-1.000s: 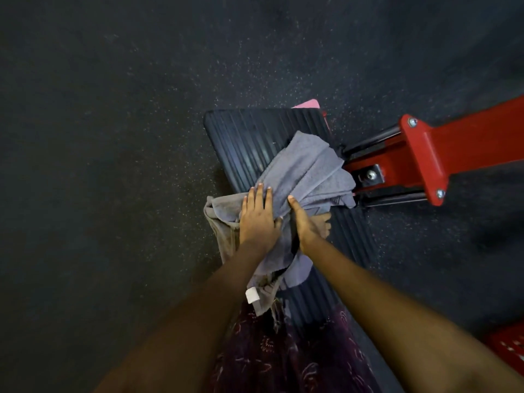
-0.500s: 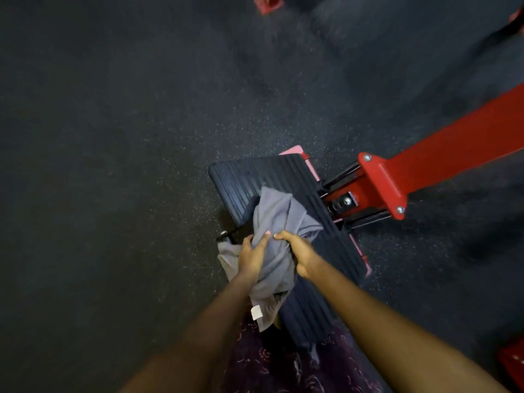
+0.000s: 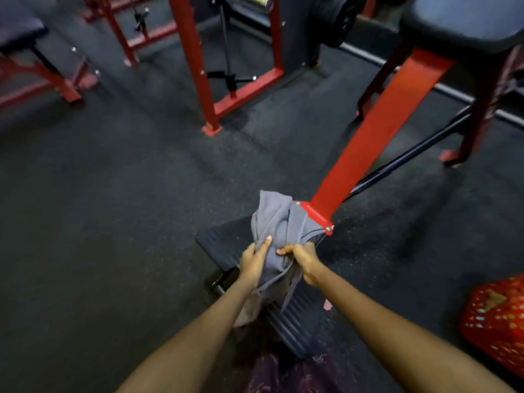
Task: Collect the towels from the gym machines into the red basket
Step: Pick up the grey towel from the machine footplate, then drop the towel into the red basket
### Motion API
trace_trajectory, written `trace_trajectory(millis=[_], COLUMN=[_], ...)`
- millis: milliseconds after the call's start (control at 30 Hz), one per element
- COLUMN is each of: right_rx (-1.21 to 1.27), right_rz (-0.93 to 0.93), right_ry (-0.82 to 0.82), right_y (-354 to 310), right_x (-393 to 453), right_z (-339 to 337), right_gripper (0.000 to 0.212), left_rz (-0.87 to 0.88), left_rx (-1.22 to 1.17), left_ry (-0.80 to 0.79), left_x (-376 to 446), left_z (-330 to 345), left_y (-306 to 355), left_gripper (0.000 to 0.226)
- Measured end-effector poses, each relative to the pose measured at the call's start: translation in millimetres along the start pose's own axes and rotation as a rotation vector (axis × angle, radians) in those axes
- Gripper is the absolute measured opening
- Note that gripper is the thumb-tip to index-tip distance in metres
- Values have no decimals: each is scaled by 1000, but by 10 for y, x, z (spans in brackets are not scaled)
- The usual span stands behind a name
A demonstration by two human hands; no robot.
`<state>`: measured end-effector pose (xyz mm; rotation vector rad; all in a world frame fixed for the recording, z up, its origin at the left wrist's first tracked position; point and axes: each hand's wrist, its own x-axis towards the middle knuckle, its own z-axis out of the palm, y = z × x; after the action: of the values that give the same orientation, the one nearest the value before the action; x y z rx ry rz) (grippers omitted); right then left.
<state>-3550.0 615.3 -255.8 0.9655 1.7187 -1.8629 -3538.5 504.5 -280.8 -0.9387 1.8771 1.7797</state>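
Dark rubber floor (image 3: 113, 222) fills most of the frame, with red machine frames (image 3: 198, 66) across the top and a padded seat (image 3: 467, 21) at the upper right on a slanting red beam (image 3: 382, 131). Just below centre, both hands hold a grey towel (image 3: 279, 219) bunched above a ribbed black footplate (image 3: 224, 245). The left hand (image 3: 252, 263) grasps the bundle from its left side, thumb pressed up against the cloth; the right hand (image 3: 302, 258) is clenched round a gathered fold on the other side. Loose cloth hangs beneath the wrists, and a paler piece shows under the left forearm; whether that is a second towel I cannot tell. The upper part of the bundle lies against the bolted red bracket (image 3: 316, 217) at the beam's foot, though contact is hard to judge from this angle.

The red basket (image 3: 499, 316) sits on the floor at the lower right edge, well apart from the hands, with something pale already inside.

The step looks like the carry to the basket. To do it well, the hanging ends should probably be gathered in first, so nothing drags on the footplate or snags on the bracket's bolts. Then the bundle would swing low towards the lower right and be let go only once it is over the basket's opening, not tossed from here.
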Motion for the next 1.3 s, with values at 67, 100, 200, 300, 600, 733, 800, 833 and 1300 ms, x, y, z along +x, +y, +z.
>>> trace_trajectory(millis=[67,100,200,300,600,733,800,833,1300], right_rx=[-17,-17,40,113,257,314,327,328,180], right_rz=[-105,-145,-199,-205,-254,-325,-351,-363,-554], right_ry=[16,43,95,163,349,423,463,485,660], right_y=[-169,-249,-433,-540,-376,-98,-20,22,481], right_x=[-347,-568,-979,-1275,-1921,-2097,-2410,-2518,-3666], right_z=[-114,-205,-458,-757,-2002,-2697,-2955,-3087,-4632], right_gripper=[42,44,47,43,57,65,55,53,57], left_rz=[69,103,150,194,461,361,280,237,-415], left_rx=[27,45,23,66,219,138,120,108,445], left_ry=[-56,-98,-230,-332,-451,-580,-650,-703,-888], left_x=[-290,-477,-840,-1147,-2191,-2739,-2988,-3118,-4535], left_z=[-4,29,196,477,1477,1951,2215,2335,3133], left_y=[191,294,527,696,660,482,388,348,-564], left_gripper=[45,45,47,46,40,40,47,53,75])
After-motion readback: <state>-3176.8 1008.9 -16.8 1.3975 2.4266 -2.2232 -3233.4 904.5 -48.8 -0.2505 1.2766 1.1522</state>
